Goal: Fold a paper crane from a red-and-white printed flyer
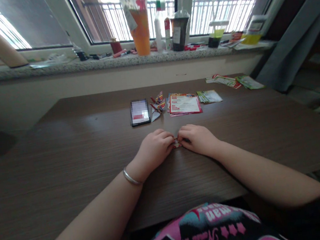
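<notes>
Between my two hands, on the brown table [65,160], lies a small piece of red and white printed paper [176,143], mostly covered by fingers. My left hand [159,144] has its fingers closed on the paper's left side; a silver bangle [131,177] circles that wrist. From the other side, my right hand [197,138] pinches the paper's right edge. Just beyond the hands are two folded paper shapes [158,103] with printed letters. Right of those sits a stack of printed sheets [185,103] with red borders.
A phone-like device [139,112] with a blurred screen lies left of the folded shapes. Green and white packets [209,96] and more leaflets [227,81] lie toward the back right. On the windowsill [105,63] stand a large orange drink cup [139,26], bottles and a dark cup [180,30].
</notes>
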The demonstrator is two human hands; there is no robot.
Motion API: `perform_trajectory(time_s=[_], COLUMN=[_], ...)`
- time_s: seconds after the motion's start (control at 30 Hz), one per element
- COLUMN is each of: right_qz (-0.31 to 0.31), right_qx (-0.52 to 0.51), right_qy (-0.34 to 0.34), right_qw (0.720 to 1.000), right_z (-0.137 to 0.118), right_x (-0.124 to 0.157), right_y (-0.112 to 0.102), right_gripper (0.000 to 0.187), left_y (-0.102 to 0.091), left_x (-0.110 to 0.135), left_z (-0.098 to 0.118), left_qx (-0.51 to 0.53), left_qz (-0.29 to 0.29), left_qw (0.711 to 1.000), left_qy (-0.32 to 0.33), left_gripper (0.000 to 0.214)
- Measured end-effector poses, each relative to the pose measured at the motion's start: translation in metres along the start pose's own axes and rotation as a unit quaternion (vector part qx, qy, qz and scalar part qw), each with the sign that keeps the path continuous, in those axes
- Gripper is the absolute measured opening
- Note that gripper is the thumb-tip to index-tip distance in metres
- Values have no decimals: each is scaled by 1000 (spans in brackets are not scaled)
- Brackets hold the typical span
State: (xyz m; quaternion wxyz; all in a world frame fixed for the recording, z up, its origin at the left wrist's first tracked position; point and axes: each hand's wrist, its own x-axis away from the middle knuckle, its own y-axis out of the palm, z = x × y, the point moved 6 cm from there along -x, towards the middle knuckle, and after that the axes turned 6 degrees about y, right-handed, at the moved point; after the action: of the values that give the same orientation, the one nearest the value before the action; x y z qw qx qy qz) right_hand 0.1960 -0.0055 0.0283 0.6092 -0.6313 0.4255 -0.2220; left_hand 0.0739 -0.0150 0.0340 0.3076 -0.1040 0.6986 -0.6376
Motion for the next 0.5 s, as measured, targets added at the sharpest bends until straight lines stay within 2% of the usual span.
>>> perform_trajectory(time_s=[0.17,0.5], right_qz=[-17,-38], right_qx=[-6,18], right_qy=[-11,-29], right_qw=[1000,999], right_z=[-1,-5], right_x=[0,3], right_y=[-2,-5], right_gripper=[11,12], left_y=[-1,1], left_x=[-1,0], left_z=[4,4], left_qx=[-37,-19], left_qz=[-20,-43], left_qw=[999,999], left_qy=[-1,-9], left_gripper=[17,19])
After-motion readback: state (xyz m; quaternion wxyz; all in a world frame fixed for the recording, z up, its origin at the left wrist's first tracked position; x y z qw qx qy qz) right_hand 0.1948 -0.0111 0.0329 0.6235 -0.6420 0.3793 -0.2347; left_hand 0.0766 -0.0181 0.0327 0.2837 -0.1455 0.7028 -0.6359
